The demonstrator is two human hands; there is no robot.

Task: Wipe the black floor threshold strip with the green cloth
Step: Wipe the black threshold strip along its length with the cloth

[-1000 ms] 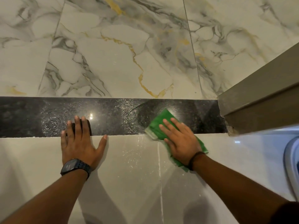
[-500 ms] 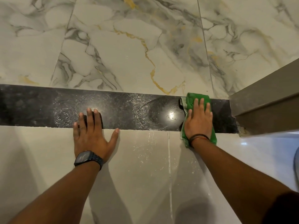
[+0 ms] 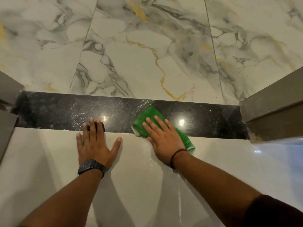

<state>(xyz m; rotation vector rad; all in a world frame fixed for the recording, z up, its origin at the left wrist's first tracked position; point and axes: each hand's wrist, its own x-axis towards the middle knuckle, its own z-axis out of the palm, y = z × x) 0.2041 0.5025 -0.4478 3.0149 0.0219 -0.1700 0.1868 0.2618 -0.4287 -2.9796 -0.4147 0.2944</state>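
Note:
The black floor threshold strip (image 3: 49, 110) runs left to right across the doorway, with soapy swirl marks left of its middle. A folded green cloth (image 3: 147, 117) lies slanted across the strip's near edge at its middle. My right hand (image 3: 161, 139) presses flat on the cloth, fingers spread and pointing up-left. My left hand (image 3: 95, 145) rests flat on the pale floor, its fingertips over the strip's near edge, a dark watch on the wrist.
Brown door frame posts stand at both ends of the strip, one on the right (image 3: 275, 112) and one on the left (image 3: 8, 95). Veined marble tiles (image 3: 139, 54) lie beyond the strip. The pale tile (image 3: 49, 169) near me has wet streaks under my right wrist.
My right hand has slid the green cloth leftward along the strip from near the right door frame to the middle. The view has shifted so the left frame shows.

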